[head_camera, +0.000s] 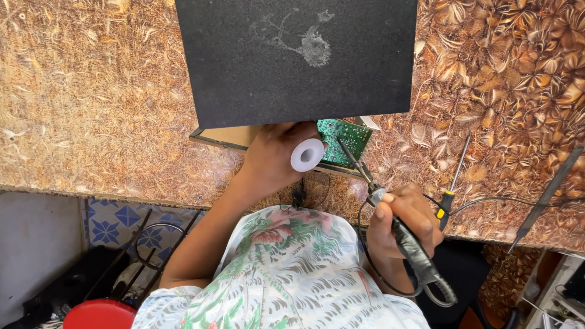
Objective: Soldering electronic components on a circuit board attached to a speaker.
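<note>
Our right hand point(403, 220) clamps the soldering iron point(390, 216), its tip slanting up-left onto the circuit board point(344, 139); our left hand point(275, 155) grips a solder spool point(306, 155).

Brown leaf-patterned tabletop point(91, 103); blue patterned floor tiles point(122, 219) below.

Most of the green circuit board point(343, 141) hidden under the black foam sheet point(295, 58), foam sheet cut by the top edge, left hand point(274, 155) fingertips covered by the white spool point(306, 155) beside the board, red round thing point(99, 315) cut at the bottom edge.
</note>
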